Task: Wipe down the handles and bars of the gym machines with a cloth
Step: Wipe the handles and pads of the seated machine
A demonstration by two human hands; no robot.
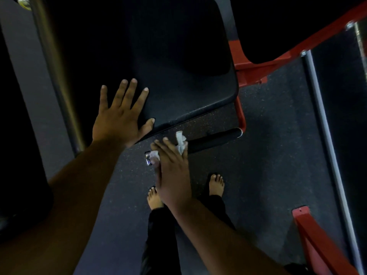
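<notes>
Along the near edge of the black seat pad (pixel 178 76), the left hand (pixel 119 118) is lying flat with fingers spread, holding nothing. Just below it, the right hand (pixel 172 173) is pressing a white cloth (pixel 181 143) onto the black handle (pixel 214 138), whose long axis is running rightward from the fingers toward the red frame (pixel 241 116).

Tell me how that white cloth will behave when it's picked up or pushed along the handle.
The white cloth looks crumpled and bunched under the right hand, so it is probably floppy and light. It likely bunches rather than slides flat.
</notes>
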